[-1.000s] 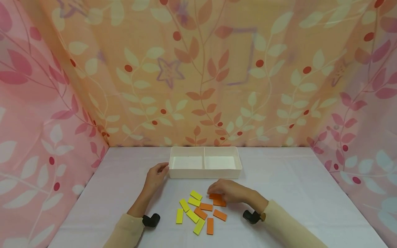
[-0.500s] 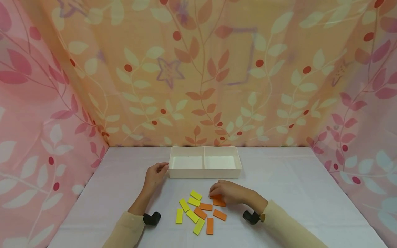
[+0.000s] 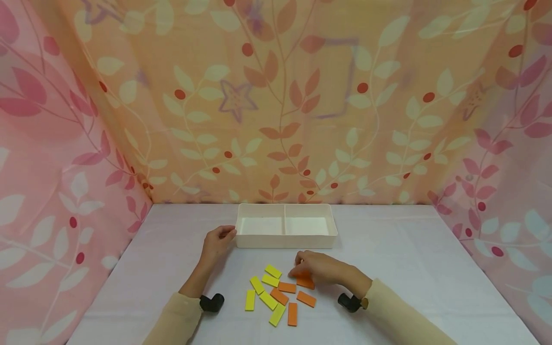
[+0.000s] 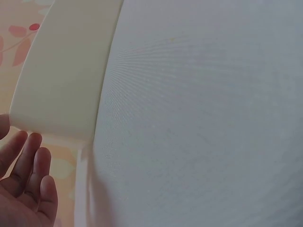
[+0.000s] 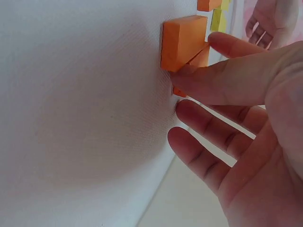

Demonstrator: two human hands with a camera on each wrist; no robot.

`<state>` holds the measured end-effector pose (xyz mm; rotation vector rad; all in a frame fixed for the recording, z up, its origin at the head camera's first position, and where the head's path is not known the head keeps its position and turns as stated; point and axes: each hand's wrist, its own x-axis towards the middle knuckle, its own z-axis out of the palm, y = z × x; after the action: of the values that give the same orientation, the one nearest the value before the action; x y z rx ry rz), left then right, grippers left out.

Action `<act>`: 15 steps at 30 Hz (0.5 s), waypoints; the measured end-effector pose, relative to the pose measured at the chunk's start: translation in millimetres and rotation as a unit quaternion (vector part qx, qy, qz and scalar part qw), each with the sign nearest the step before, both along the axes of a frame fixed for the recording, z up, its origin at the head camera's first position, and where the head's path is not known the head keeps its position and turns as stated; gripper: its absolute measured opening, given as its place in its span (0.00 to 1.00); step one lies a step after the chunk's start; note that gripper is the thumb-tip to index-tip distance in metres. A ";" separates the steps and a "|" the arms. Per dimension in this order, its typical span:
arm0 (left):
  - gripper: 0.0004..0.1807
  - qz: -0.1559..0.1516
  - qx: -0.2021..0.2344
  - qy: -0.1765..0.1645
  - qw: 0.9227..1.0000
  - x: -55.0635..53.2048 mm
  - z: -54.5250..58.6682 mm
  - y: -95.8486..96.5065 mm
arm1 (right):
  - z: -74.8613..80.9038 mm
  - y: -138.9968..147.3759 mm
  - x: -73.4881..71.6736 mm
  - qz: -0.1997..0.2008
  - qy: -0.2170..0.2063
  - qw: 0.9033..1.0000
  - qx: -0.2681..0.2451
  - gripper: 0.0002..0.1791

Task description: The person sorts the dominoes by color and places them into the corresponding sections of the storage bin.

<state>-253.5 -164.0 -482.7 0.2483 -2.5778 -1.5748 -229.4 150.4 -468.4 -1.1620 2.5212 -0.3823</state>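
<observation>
Lying nearest on a white cloth (image 3: pixel 375 273) were smooth, flat rectangular blocks at mixed angles, some touching: bright yellow blocks (image 3: pixel 250 300) mainly left, matt orange blocks (image 3: pixel 292 314) mainly right. At the group's far right edge, the right hand (image 3: pixel 321 267) had thumb and forefinger at the orange ones; whether they pinched one could not be told. Beyond, the left hand (image 3: pixel 217 243), fingers loosely bent, touched the left end of a cream two-compartment box (image 3: pixel 285 241). Leaf-patterned fabric (image 3: pixel 194 139) hung behind.

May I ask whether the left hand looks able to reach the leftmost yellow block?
Probably yes: the left hand is at the white box, with only tablecloth between it and that yellow block.
</observation>
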 end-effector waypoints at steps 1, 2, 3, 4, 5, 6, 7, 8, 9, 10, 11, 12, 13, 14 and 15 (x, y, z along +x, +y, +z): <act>0.18 -0.001 -0.001 -0.001 1.000 0.0 0.1 -0.1 | 0.1 0.1 -0.2 -0.001 0.001 1.000 0.002 0.26; 0.18 -0.002 0.000 -0.001 1.000 0.0 0.4 -0.2 | 0.9 0.2 -0.2 -0.001 0.005 1.000 0.003 0.26; 0.18 -0.002 -0.001 -0.002 1.000 0.1 0.7 -0.3 | 1.6 0.2 -0.1 -0.001 0.009 1.000 0.005 0.25; 0.18 -0.003 0.000 -0.003 1.000 0.1 0.9 -0.4 | 1.9 0.2 -0.2 -0.001 0.016 1.000 0.007 0.24; 0.18 -0.004 0.000 -0.003 1.000 -0.2 0.9 -0.5 | 1.9 0.2 -0.3 0.002 0.025 1.000 0.009 0.23; 0.18 -0.004 -0.001 -0.004 1.000 -0.5 0.6 -0.6 | 1.6 0.2 -0.4 0.004 0.032 0.999 0.009 0.22; 0.18 -0.004 -0.001 -0.005 1.000 -0.7 0.2 -0.8 | 1.1 0.1 -0.2 0.006 0.038 0.999 0.010 0.22; 0.18 -0.003 -0.001 -0.005 1.000 -0.9 -0.2 -0.9 | 0.6 -0.2 -0.1 0.009 0.046 0.999 0.010 0.20; 0.18 -0.003 -0.001 -0.005 1.000 -0.9 -0.4 -0.9 | -0.3 -0.2 -0.2 0.011 0.052 0.999 0.012 0.19; 0.18 -0.003 -0.001 -0.005 1.000 -0.9 -0.6 -0.8 | -1.3 -0.3 -0.2 0.012 0.057 0.998 0.013 0.19; 0.18 -0.003 -0.001 -0.005 1.000 -0.8 -0.9 -0.8 | -1.8 -0.4 0.0 0.013 0.060 0.998 0.015 0.18; 0.18 -0.003 0.001 -0.004 1.000 -0.5 -0.6 -0.8 | -2.0 -0.4 0.2 0.011 0.060 0.998 0.016 0.18; 0.18 -0.002 0.002 -0.005 1.000 -0.1 -0.2 -0.8 | -2.1 -0.6 0.4 0.010 0.063 0.998 0.018 0.17; 0.18 -0.001 0.003 -0.004 1.000 0.0 0.0 -0.9 | -2.1 -0.8 0.4 0.009 0.066 0.998 0.020 0.17; 0.17 0.000 0.004 -0.003 1.000 0.3 0.3 -0.8 | -2.2 -0.8 0.4 0.007 0.067 0.997 0.022 0.16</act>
<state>-253.1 -164.9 -482.4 0.2537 -2.5770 -1.5861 -229.1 149.6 -470.6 -1.2256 2.6188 -0.2510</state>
